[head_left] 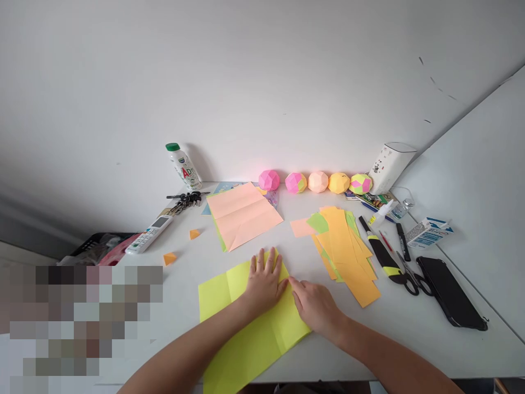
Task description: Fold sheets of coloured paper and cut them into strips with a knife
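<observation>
A large yellow-green sheet of paper [246, 350] with fold lines lies at the table's front edge, its right part folded over. My left hand [264, 279] rests flat on the sheet, fingers spread. At the sheet's right edge is my right hand [315, 306], its fingers curled, with the index fingertip against the edge near my left thumb. Some of the right fingers are hidden. Behind the hands, a creased peach sheet [246, 210] covers most of a green one. To the right sits a loose pile of orange, green and peach paper strips [344, 246].
Several faceted paper balls [318, 181] line the wall. At left are a bottle [184, 167], keys [184, 202], a remote control [150, 234] and small orange paper pieces [169, 258]. At right lie a utility knife [383, 254], scissors [414, 279] and a black phone [451, 293].
</observation>
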### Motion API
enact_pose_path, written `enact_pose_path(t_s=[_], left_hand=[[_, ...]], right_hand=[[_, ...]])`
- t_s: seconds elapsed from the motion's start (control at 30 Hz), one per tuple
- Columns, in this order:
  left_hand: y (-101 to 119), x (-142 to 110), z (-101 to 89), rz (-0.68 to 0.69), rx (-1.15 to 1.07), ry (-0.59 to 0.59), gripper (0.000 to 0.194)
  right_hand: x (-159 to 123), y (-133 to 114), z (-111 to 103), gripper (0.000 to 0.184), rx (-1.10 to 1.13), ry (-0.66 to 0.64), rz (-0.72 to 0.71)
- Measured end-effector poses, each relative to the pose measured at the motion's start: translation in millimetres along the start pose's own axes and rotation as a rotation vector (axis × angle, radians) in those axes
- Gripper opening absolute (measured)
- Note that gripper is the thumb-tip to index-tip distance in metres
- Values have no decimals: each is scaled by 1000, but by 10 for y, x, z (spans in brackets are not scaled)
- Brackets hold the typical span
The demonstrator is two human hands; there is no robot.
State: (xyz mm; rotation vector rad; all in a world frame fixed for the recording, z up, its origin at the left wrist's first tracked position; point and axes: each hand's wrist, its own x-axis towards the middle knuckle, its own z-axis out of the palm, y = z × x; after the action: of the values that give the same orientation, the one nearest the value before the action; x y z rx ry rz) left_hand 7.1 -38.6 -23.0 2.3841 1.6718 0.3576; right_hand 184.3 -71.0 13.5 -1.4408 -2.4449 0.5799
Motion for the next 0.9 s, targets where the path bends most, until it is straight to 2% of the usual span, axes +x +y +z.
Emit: enact_pose_path(t_s=[0.2,0.3,0.37,0.57,0.67,0.77,0.83,0.9], left_hand=[[-13,-13,-27,127,27,54,59],[-73,35,-28,173,44,43,61],[-119,73,-19,187,75,37,64],[-191,122,15,211,231,77,66],[-192,113,27,226,286,118,65],[-184,107,28,227,296,134,64],[-175,108,16,220,286,112,65],[-163,111,-4,209,272,81,66]], right_hand=[[-7,-20,22,47,-239,58,-167],[-12,7,64,45,-425,137,-316],[-9,38,91,44,-480,182,-362],[-54,99,88,43,-440,165,-401],[-222,73,81,44,-375,182,-327],[-480,18,54,40,-373,232,-394],[-637,-3,-36,33,-333,230,-451],[-734,36,-209,27,-229,164,-426]])
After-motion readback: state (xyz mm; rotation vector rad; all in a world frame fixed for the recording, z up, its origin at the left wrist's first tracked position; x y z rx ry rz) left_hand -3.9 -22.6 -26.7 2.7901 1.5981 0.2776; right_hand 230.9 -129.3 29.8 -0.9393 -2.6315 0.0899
